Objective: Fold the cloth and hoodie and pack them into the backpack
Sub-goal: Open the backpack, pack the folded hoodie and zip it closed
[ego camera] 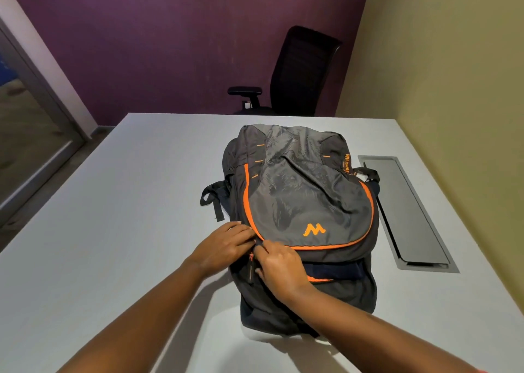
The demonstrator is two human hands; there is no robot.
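While no cloth or hoodie is seen on the bench [119,191], the step in hand looks like the zipping of the bag [300,211], so the packing is judged to be almost done. The bag is laid flat on the bench, with its top end near the person. Both hands are set at the near left corner of the grey flap, by the orange trim. The left hand [224,247] is laid on the bag's edge with its fingers bent over the seam, and it seems to hold the cloth firm. The right hand [279,267] is closed in a narrow pinch on something small at the seam, most likely the zip tab, though the tab itself cannot be seen. A steady pull along the curved zip line is called for next, while the bag is held down.
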